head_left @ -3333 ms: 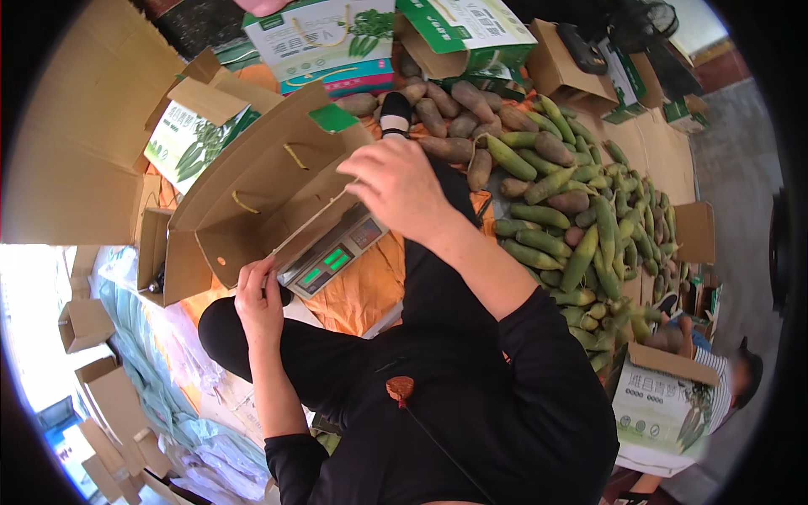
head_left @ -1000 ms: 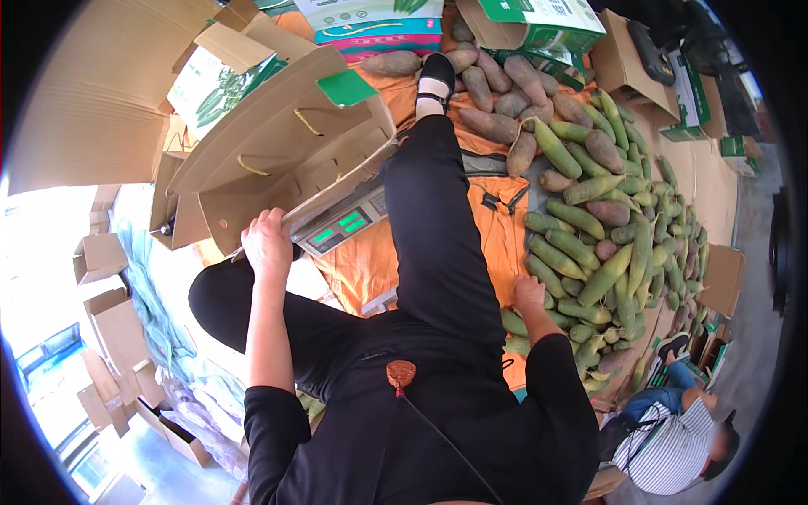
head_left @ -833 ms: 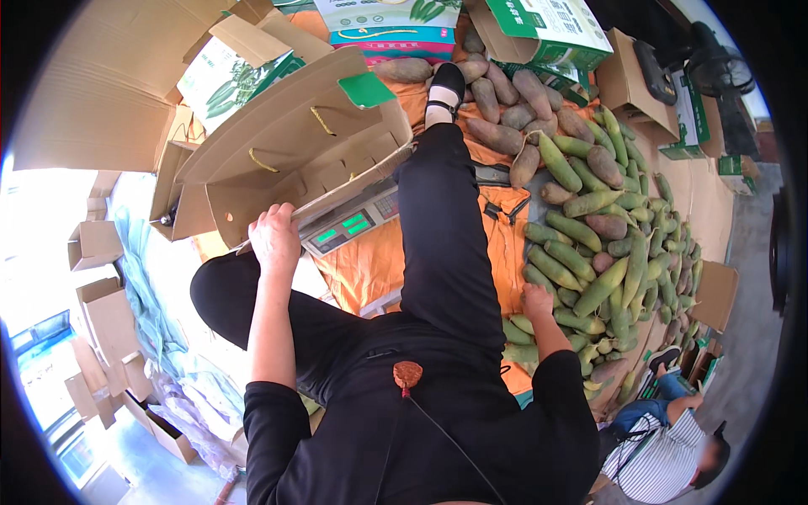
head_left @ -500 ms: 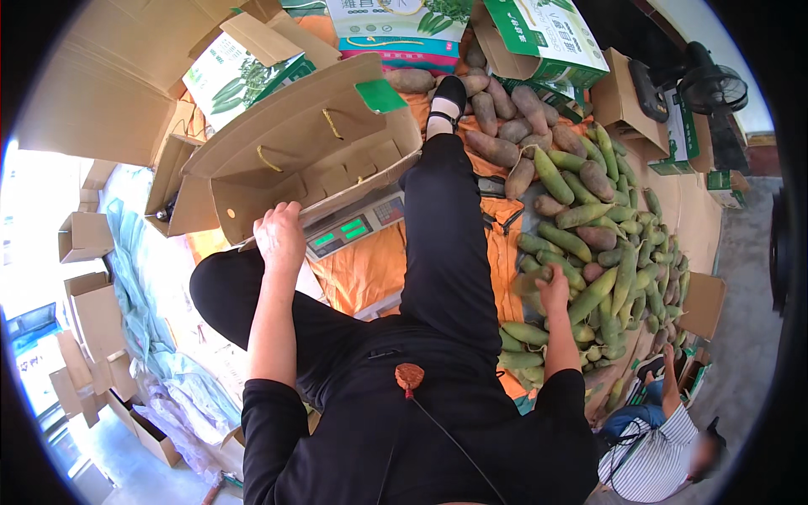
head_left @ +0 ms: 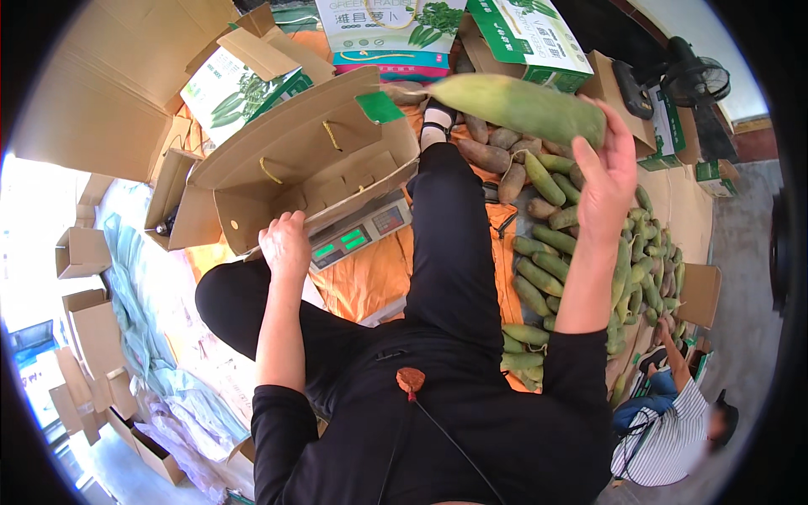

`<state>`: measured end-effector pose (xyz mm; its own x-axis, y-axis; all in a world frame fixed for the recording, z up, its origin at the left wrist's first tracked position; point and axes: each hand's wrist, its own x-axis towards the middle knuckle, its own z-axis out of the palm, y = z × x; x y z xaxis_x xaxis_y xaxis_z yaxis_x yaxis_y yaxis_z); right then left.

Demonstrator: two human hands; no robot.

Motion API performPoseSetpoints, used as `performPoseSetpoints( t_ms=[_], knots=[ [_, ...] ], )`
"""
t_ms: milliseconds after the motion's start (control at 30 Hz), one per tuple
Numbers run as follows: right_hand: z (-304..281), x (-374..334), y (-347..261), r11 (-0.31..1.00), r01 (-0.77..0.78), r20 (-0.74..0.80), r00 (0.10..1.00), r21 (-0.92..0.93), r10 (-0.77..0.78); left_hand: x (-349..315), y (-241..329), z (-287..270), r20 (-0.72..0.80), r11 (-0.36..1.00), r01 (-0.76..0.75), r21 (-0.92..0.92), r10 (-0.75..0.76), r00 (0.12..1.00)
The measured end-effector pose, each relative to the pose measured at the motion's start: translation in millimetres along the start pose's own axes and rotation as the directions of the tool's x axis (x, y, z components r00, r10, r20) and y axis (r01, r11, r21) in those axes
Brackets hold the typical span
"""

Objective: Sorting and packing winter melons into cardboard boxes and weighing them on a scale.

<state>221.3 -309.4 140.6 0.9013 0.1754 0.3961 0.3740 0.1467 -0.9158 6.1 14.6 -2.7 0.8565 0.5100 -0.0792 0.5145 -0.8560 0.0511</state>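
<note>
My right hand (head_left: 608, 172) grips a big green radish (head_left: 522, 105) by its thick end, raised well above the pile; its thin root points left. My left hand (head_left: 285, 242) rests on the near rim of an open cardboard box (head_left: 290, 181), fingers closed over the edge. Inside the box are cardboard dividers, and yellow cord handles hang on its far wall. The box stands on a digital scale (head_left: 349, 240) with a lit green display. To the right lies a heap of green radishes (head_left: 547, 244), with reddish-brown, soil-coloured radishes (head_left: 484, 154) behind it.
Printed gift boxes (head_left: 391, 25) stand at the back, one white and green box (head_left: 539, 46) tipped beside them. A black fan (head_left: 703, 80) is at far right. Another person (head_left: 665, 429) sits lower right. Cardboard cartons (head_left: 93, 328) and plastic sheeting (head_left: 126, 278) lie left.
My right hand has risen from the heap with a green radish and moved up and away from me. My left hand stays on the box rim.
</note>
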Motion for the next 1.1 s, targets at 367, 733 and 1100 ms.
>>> performPoseSetpoints(
  t_ms=[367,733,1100],
  knots=[
    [201.8,-38.1,115.2,0.956,-0.141,0.322,0.92,-0.256,0.222,0.6,-9.0,9.2,-0.032,0.998,-0.038,0.056,0.04,0.999],
    [212.0,-56.6,155.3,0.554,0.086,0.44,0.711,-0.828,0.548,1.4,1.7,6.8,-0.01,0.997,-0.07,0.023,0.07,0.997],
    [-37.0,14.2,122.1,0.71,-0.15,-0.073,0.988,-0.688,0.137,-1.9,2.1,5.1,0.018,0.998,-0.058,0.037,0.057,0.998]
  ],
)
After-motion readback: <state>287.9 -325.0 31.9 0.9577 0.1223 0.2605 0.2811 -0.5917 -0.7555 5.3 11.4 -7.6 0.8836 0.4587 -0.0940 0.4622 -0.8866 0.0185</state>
